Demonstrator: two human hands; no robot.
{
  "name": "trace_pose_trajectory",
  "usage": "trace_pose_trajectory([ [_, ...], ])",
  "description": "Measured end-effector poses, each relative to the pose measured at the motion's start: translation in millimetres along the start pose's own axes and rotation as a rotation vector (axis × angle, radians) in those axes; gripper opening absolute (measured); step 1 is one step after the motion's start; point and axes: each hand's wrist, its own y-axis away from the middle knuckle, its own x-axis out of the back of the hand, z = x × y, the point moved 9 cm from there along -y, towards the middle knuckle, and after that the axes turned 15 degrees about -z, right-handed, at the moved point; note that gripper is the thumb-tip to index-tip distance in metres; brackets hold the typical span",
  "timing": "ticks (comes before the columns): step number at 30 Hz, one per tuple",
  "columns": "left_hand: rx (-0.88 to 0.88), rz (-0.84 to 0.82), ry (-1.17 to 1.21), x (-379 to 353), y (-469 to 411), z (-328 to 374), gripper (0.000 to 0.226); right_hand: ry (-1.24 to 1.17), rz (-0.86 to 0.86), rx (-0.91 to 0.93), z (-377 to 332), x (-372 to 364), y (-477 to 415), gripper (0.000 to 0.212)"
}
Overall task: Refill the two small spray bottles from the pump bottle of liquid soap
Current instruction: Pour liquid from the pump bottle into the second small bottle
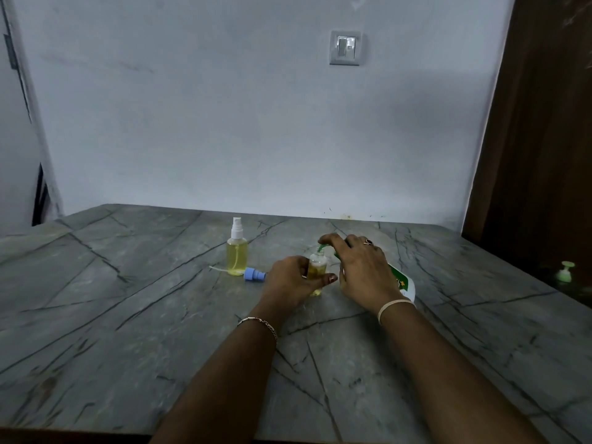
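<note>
Grey veined stone table [128, 315] against a pale wall. Head view: the white-capped spray bottle [237, 254] stands closed, yellow to the shoulder; judged done. Your left hand [293, 280] wraps round the second spray bottle [317, 267], uncapped and partly filled. Its blue spray cap [254, 274] lies just beside. Your right hand [360, 265] clasps the tilted pump bottle [404, 282], nozzle at the open mouth. Remaining: finish filling, recap. Table edges lie well apart from the work; open room left and front.
</note>
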Motion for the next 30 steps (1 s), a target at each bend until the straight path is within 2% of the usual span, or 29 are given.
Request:
trace_pose_trajectory([
  [10,0.026,-0.005,0.011,-1.3,-1.3,-2.7,0.051,-0.008,-0.001,0.008,3.3,0.1,5.0,0.068],
  [21,0.024,-0.003,0.058,-0.6,-0.8,-1.8,0.044,-0.059,-0.022,0.0,-1.4,2.6,0.6,0.065],
  [30,0.036,0.004,0.065,-2.1,-2.3,-4.1,0.047,0.016,-0.046,0.005,-0.3,0.2,2.7,0.087],
])
